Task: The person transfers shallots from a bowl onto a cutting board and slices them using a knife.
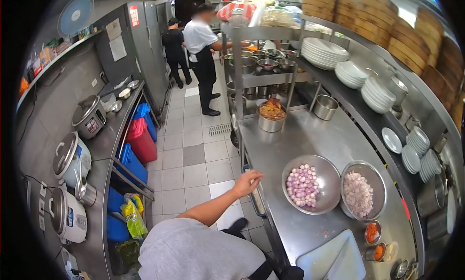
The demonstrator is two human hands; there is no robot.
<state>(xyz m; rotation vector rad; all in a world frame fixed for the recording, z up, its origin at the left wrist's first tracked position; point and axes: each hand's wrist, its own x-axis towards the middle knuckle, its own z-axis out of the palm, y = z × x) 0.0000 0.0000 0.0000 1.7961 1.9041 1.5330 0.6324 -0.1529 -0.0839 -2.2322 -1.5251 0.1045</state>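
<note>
L hand (248, 183) by steel counter (269, 154) edge — fingers loosely curled, empty afaict; R hand unseen, can't tell. Prob. mid-prep, peeled shallots (302, 185) — next grab'd need fingers wider.

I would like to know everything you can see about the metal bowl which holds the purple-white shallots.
The wide metal bowl looks like stainless steel, with shiny, sloping walls and a thin rim. It stands upright on the metal table, partly filled with peeled shallots gathered to one side. The nearby hand does not touch it; whether the rim touches the neighbouring bowl is unclear.
</note>
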